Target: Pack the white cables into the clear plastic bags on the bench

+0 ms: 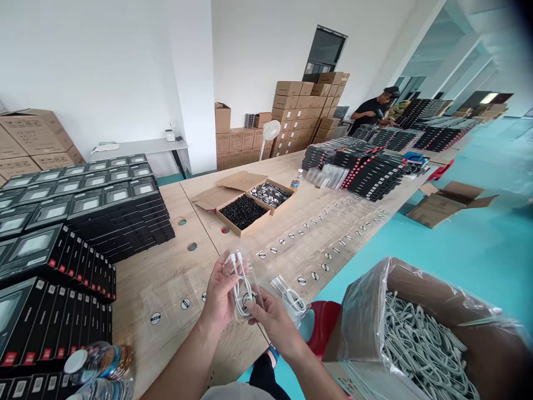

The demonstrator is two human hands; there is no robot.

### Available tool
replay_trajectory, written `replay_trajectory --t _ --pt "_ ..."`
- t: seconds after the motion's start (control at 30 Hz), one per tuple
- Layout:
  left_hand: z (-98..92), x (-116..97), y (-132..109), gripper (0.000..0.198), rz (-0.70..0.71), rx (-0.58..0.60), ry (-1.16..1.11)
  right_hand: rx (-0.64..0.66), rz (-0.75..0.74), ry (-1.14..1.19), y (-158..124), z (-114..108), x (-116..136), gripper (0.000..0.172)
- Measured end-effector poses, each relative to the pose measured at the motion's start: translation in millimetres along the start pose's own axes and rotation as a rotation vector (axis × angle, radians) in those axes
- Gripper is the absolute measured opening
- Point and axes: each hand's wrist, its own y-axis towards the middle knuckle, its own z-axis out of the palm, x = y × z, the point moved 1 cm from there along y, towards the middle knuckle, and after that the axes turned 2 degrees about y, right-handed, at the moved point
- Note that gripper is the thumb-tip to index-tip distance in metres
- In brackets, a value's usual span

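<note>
A coiled white cable (241,286) lies in a clear plastic bag between my two hands, over the table's near edge. Its two connector ends point up and away from me. My left hand (220,291) grips the bag and cable from the left, thumb on top. From the lower right, my right hand (270,316) pinches the bag's lower corner. Just right of my hands, more white cables in clear packaging (288,294) rest at the table edge. Flat clear bags with round black-and-white labels (155,318) lie on the wooden table (166,278).
Black boxes (120,222) are stacked at left, with plastic bottles (97,361) below. Open cartons (244,214) hold small black parts. A big carton (366,316) of cables stands at right. A person (372,111) works at the far end, beside more black boxes (370,172).
</note>
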Motion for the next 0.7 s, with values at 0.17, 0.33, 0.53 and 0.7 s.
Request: replay_trajectory --t 0.17,0.33,0.53,0.7 --pt "4.6 6.8 -2.0 0.067 -0.010 0.030 0.040 -0.135 0.035 -0.023 -1.1 0.7 -0.9 0.046" --pt "6.2 9.1 -2.6 0.069 -0.001 0.023 0.075 -0.189 0.028 -0.062 -1.5 -4.4 -12.4 0.052" --pt "2.2 21.6 -5.3 0.071 0.009 -0.120 0.141 -0.346 -0.145 -0.514 -15.7 -8.8 -22.9 0.078" --pt "-0.2 64.5 -12.3 0.061 -0.016 -0.139 0.260 -0.409 -0.064 -0.906 -31.0 -14.1 -34.3 0.080"
